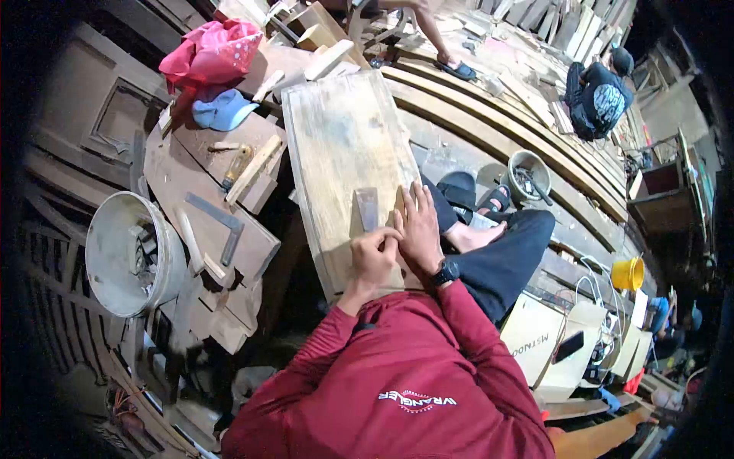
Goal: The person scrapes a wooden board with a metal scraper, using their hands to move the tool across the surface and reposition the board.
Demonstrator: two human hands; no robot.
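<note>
A pale wooden board [344,145] lies in front of my torso, with darker stains on its surface. On it rests a flat metal blade [367,208], its near end close to the curled fingers of my left hand [373,256]. Those fingers are bent in a pinch near the thumb; whatever they hold is hidden. My right hand [418,228], with a black watch at the wrist, lies flat on the board beside the left, fingers stretched out and palm down.
At left are a bucket of scraps [164,256], a metal square [222,222], a blue cap [223,109] and a red bag [210,53]. Right: a tool bucket [529,176], a phone [569,346], cables and a yellow bucket [627,273]. Other people are near the top and right.
</note>
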